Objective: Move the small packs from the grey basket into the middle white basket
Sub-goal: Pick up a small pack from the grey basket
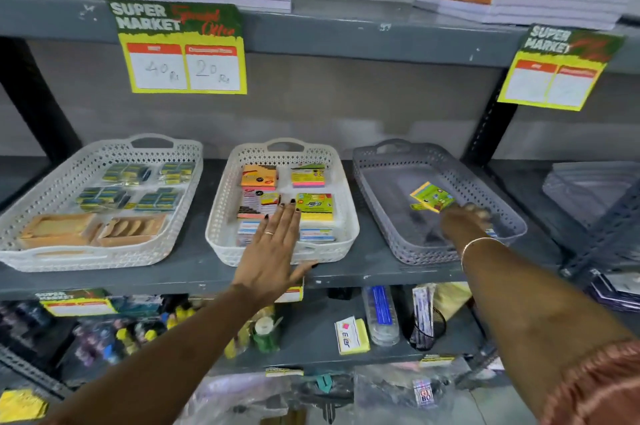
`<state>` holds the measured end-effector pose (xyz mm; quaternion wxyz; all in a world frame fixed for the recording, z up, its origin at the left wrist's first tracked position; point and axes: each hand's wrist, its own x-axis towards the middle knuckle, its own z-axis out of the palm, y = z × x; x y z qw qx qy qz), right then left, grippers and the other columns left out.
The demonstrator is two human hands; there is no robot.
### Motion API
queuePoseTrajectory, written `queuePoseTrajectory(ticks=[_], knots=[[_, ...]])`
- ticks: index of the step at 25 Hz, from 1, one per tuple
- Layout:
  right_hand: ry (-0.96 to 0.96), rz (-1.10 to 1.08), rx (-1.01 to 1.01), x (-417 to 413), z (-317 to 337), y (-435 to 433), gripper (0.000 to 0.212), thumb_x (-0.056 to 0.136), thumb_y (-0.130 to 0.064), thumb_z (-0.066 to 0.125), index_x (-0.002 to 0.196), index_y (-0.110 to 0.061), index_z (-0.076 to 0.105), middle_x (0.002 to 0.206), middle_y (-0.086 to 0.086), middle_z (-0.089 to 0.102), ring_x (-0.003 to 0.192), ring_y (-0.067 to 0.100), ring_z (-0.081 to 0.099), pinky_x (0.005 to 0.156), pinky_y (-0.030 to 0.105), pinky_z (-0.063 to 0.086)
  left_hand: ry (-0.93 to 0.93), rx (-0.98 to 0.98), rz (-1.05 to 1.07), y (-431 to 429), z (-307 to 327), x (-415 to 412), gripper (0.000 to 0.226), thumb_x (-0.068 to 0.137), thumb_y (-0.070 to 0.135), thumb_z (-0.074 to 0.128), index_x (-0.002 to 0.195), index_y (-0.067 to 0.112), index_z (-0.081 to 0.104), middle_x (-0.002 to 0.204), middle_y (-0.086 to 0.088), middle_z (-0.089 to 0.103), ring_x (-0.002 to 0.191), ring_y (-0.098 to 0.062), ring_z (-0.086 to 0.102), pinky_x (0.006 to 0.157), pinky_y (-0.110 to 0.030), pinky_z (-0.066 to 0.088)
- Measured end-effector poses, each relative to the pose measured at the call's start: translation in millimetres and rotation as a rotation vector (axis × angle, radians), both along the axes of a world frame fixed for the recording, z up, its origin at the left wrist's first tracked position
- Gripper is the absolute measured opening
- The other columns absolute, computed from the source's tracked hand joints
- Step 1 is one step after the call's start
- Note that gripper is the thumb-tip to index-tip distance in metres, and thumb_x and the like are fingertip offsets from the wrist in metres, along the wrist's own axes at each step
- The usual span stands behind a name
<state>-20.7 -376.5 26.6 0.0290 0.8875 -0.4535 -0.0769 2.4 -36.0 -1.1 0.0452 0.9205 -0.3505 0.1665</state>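
The grey basket (381, 178) stands on the right of the shelf. My right hand (462, 222) is inside it, fingers closed on a small green and yellow pack (431, 196) held tilted above the basket floor. The middle white basket (221, 202) holds several small colourful packs (315, 206) in rows. My left hand (273, 244) lies flat and open over that basket's front part, fingers spread, thumb over the front rim, holding nothing.
A second white basket (52, 189) with small boxes and wooden items sits at the left. Price signs (183, 50) hang from the upper shelf edge. The shelf below holds bottles, a sticky-note pack (351, 336) and other stationery. Plastic sleeves (588, 189) lie at the far right.
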Motion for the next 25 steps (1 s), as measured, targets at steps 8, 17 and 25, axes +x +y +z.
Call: queuePoseTrajectory(ticks=[8,17,25], knots=[[0.23,0.135,-0.033,1.1,1.4,-5.1,0.043,0.093,-0.014,0.05,0.137,-0.01,0.05,0.143,0.005,0.051,0.135,0.025,0.046,0.106,0.037,0.04,-0.023,0.054,0.035,0.4,-0.4,-1.1,0.084,0.089,0.064,0.005,0.137,-0.002,0.028,0.143,-0.016,0.033,0.132,-0.028,0.029,0.103,-0.051,0.023],[0.214,0.175,0.001,3.1,8.5,1.5,0.048,0.091,-0.029,0.049,0.135,-0.01,0.049,0.147,0.01,0.045,0.138,0.03,0.04,0.115,0.044,0.03,0.01,0.04,0.041,0.9,0.6,-0.8,0.086,0.086,0.066,0.0,0.14,0.003,0.021,0.145,-0.016,0.032,0.135,-0.029,0.026,0.107,-0.048,0.023],[-0.35,0.5,0.023,53.7,70.4,82.1,0.053,0.085,-0.031,0.062,0.131,-0.007,0.05,0.135,0.018,0.052,0.127,0.032,0.049,0.1,0.038,0.046,0.011,0.078,0.023,14.0,4.3,2.7,0.085,0.086,0.066,0.002,0.141,0.003,0.013,0.149,-0.013,0.016,0.137,-0.027,0.019,0.109,-0.048,0.02]])
